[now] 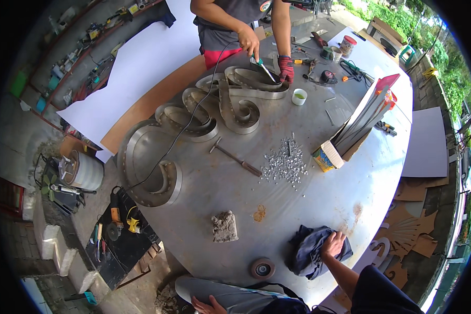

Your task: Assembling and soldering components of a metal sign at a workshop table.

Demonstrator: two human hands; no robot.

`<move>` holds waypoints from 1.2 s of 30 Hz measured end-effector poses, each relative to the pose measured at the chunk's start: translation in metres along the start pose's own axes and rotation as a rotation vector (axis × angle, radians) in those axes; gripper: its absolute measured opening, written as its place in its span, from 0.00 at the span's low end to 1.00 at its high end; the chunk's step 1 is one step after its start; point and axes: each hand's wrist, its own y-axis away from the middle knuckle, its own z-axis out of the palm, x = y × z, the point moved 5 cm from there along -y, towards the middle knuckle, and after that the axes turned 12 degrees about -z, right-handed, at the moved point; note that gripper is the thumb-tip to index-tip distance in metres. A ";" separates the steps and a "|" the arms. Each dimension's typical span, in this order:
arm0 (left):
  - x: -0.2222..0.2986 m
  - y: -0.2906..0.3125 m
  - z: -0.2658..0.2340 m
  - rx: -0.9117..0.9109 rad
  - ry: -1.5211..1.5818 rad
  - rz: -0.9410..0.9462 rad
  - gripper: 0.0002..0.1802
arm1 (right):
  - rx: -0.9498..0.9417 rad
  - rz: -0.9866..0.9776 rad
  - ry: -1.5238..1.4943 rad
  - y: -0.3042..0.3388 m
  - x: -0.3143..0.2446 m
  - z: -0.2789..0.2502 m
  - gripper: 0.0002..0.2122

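Note:
My right hand [334,244] presses down on a crumpled dark blue cloth [311,254], its fingers curled into the fabric, at the table's near right. At the lower edge my left hand [210,305] lies over my grey-clad leg, fingers apart and holding nothing visible. Left of the cloth sits a round brown disc with a dark centre [262,269]. Farther left lies a rough grey block [224,226]. Across the table, another person grips a green-handled soldering iron [267,69] against a curving strip-metal form [240,89]; a red glove [286,69] covers their other hand.
A metal table [204,178] bears a small hammer [235,157], a pile of small shiny metal pieces [285,165], a carton of metal strips [345,138] and a white cup [299,97]. A black cord [186,125] crosses the metal forms. An angle grinder [115,214] lies lower left.

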 end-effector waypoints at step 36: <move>-0.037 0.041 0.003 -0.093 0.340 -0.305 0.41 | -0.015 -0.012 -0.026 0.000 0.004 0.000 0.13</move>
